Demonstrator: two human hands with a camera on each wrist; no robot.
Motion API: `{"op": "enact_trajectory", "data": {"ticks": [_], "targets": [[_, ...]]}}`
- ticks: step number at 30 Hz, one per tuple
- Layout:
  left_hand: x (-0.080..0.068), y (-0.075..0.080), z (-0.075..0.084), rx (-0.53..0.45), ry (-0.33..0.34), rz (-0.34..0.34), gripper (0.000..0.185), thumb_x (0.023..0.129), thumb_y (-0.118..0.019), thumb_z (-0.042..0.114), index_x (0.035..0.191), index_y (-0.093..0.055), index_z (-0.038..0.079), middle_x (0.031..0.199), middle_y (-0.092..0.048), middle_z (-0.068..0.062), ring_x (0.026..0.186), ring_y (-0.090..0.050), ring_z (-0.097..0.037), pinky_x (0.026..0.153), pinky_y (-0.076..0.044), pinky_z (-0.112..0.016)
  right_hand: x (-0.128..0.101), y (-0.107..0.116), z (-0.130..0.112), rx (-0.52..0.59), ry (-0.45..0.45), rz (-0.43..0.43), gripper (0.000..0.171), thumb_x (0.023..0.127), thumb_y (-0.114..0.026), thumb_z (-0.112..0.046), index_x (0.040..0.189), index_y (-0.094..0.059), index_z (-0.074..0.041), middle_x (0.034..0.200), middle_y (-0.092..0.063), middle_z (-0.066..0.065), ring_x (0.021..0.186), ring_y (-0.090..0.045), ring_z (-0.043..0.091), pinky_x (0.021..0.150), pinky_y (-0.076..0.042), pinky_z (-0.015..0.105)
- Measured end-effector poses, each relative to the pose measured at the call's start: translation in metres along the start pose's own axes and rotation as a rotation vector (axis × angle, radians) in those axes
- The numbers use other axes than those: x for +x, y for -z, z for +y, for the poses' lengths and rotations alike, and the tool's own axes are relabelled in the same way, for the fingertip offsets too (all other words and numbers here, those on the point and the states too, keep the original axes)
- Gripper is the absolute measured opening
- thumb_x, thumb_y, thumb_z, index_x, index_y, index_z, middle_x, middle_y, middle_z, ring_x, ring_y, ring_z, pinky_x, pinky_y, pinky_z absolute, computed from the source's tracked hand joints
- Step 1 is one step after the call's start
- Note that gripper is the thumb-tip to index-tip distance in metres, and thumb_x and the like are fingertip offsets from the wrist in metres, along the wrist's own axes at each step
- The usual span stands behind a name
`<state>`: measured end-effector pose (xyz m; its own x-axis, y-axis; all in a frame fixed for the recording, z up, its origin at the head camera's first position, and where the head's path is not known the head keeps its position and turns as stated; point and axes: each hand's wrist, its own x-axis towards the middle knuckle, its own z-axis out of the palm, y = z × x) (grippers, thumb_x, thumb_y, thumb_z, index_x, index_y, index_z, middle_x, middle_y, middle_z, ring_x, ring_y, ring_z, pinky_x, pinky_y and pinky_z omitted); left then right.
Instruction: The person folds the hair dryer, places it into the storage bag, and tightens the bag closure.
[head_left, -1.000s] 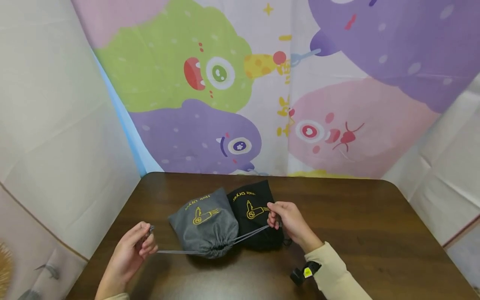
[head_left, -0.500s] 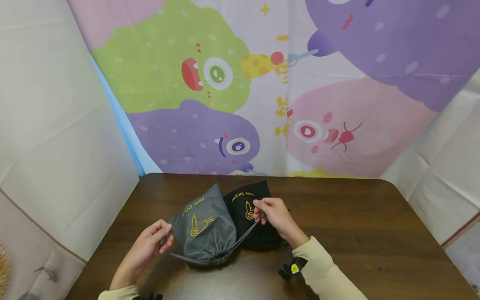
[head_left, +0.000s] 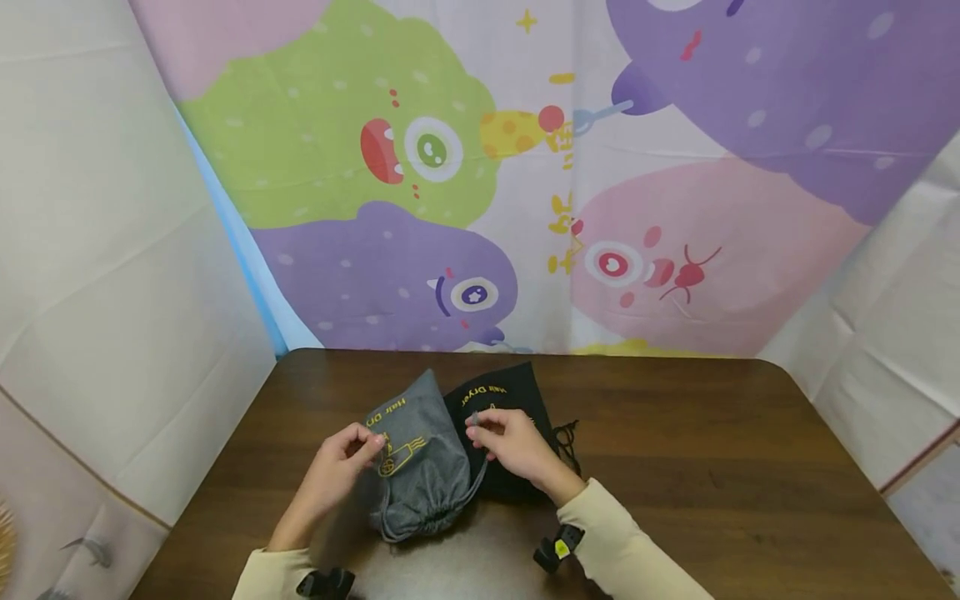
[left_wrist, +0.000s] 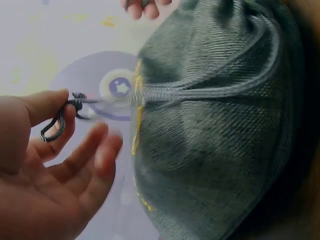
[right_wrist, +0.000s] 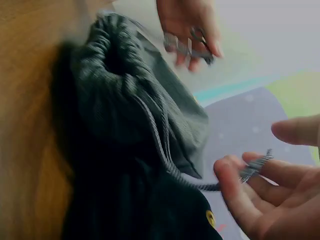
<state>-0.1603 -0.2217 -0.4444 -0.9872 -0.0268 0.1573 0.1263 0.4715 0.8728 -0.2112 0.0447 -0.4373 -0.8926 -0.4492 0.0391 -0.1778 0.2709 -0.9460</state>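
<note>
A grey drawstring bag with yellow "Hair Dryer" lettering and a dryer outline lies on the table, its gathered mouth toward me. My left hand is over the bag's left side, pinching the knotted end of a grey drawstring between thumb and forefinger. On the other side, my right hand holds the opposite drawstring among its fingers, the thumb lifted off it in the right wrist view. Both cords hang slack. Under the right hand lies a black bag with similar yellow print, partly hidden.
Black cords stick out at the black bag's right. The brown wooden table extends to both sides, and a cartoon-printed cloth hangs behind its far edge. Black wrist cameras sit at both sleeves.
Both hands have come inward toward each other with the cord ends, from pulled wide to above the grey bag. The cords went from taut to slack, and the black bag's cords came into view.
</note>
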Motion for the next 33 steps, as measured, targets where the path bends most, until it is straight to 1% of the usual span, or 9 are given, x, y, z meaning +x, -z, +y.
{"op": "enact_trajectory", "data": {"ticks": [2, 4, 7, 9, 11, 13, 19, 26, 33], "targets": [[0.001, -0.004, -0.002, 0.089, -0.039, 0.031, 0.015, 0.092, -0.065, 0.011, 0.079, -0.061, 0.005, 0.099, -0.07, -0.012, 0.092, -0.064, -0.018, 0.078, -0.051, -0.027, -0.002, -0.006, 0.0, -0.094, 0.031, -0.031, 0.033, 0.096, -0.06, -0.017, 0.119, -0.064, 0.005, 0.116, -0.068, 0.023, 0.093, -0.068, 0.025, 0.073, -0.056, 0.032], [0.002, -0.007, -0.004, 0.159, -0.055, 0.035, 0.016, 0.09, -0.067, 0.013, 0.076, -0.061, 0.009, 0.108, -0.07, -0.012, 0.103, -0.064, -0.025, 0.081, -0.05, -0.028, -0.003, -0.012, 0.001, -0.192, 0.053, -0.059, 0.037, 0.096, -0.06, -0.02, 0.124, -0.062, 0.005, 0.123, -0.065, 0.022, 0.105, -0.066, 0.031, 0.083, -0.055, 0.038], [0.001, -0.01, -0.006, 0.215, -0.043, -0.013, 0.019, 0.09, -0.067, 0.016, 0.073, -0.06, 0.013, 0.114, -0.069, -0.012, 0.11, -0.062, -0.032, 0.082, -0.048, -0.033, -0.005, -0.02, 0.002, -0.313, 0.075, -0.086, 0.043, 0.095, -0.06, -0.022, 0.128, -0.059, 0.005, 0.13, -0.061, 0.022, 0.121, -0.058, 0.035, 0.098, -0.048, 0.047], [0.001, -0.011, -0.007, 0.237, -0.043, -0.037, 0.02, 0.091, -0.068, 0.016, 0.072, -0.061, 0.013, 0.115, -0.069, -0.013, 0.112, -0.06, -0.035, 0.087, -0.046, -0.039, -0.005, -0.024, 0.002, -0.351, 0.073, -0.104, 0.046, 0.095, -0.06, -0.023, 0.13, -0.057, 0.005, 0.134, -0.058, 0.023, 0.126, -0.054, 0.036, 0.103, -0.043, 0.05], [0.001, -0.011, -0.007, 0.261, -0.049, -0.045, 0.02, 0.091, -0.067, 0.017, 0.072, -0.061, 0.013, 0.116, -0.069, -0.014, 0.115, -0.058, -0.038, 0.093, -0.043, -0.048, -0.004, -0.028, 0.002, -0.364, 0.067, -0.117, 0.047, 0.094, -0.061, -0.023, 0.131, -0.056, 0.005, 0.134, -0.058, 0.022, 0.128, -0.053, 0.036, 0.105, -0.042, 0.05], [0.001, -0.01, -0.009, 0.271, -0.047, -0.037, 0.02, 0.091, -0.067, 0.017, 0.072, -0.062, 0.012, 0.117, -0.068, -0.015, 0.116, -0.057, -0.039, 0.095, -0.042, -0.051, -0.003, -0.032, 0.002, -0.378, 0.063, -0.129, 0.048, 0.094, -0.061, -0.024, 0.132, -0.055, 0.005, 0.135, -0.058, 0.021, 0.129, -0.053, 0.035, 0.106, -0.041, 0.049], [0.004, -0.007, -0.014, 0.278, 0.0, -0.02, 0.019, 0.09, -0.069, 0.017, 0.074, -0.063, 0.009, 0.119, -0.068, -0.014, 0.114, -0.06, -0.033, 0.09, -0.047, -0.041, 0.002, -0.044, 0.003, -0.406, 0.07, -0.169, 0.05, 0.093, -0.062, -0.026, 0.134, -0.055, 0.003, 0.135, -0.058, 0.019, 0.129, -0.053, 0.031, 0.106, -0.043, 0.045], [0.003, -0.001, -0.016, 0.275, 0.053, -0.021, 0.02, 0.092, -0.067, 0.019, 0.076, -0.06, 0.008, 0.122, -0.065, -0.015, 0.118, -0.059, -0.034, 0.096, -0.047, -0.048, 0.009, -0.057, 0.003, -0.429, 0.097, -0.183, 0.051, 0.091, -0.065, -0.026, 0.133, -0.055, 0.001, 0.134, -0.06, 0.017, 0.128, -0.054, 0.029, 0.106, -0.043, 0.039], [0.003, 0.008, -0.022, 0.29, 0.09, 0.042, 0.02, 0.092, -0.066, 0.019, 0.079, -0.061, 0.006, 0.12, -0.065, -0.018, 0.118, -0.058, -0.036, 0.099, -0.043, -0.049, 0.017, -0.065, 0.003, -0.4, 0.092, -0.195, 0.053, 0.091, -0.065, -0.025, 0.136, -0.053, 0.001, 0.138, -0.057, 0.016, 0.13, -0.052, 0.029, 0.107, -0.042, 0.038]]}}
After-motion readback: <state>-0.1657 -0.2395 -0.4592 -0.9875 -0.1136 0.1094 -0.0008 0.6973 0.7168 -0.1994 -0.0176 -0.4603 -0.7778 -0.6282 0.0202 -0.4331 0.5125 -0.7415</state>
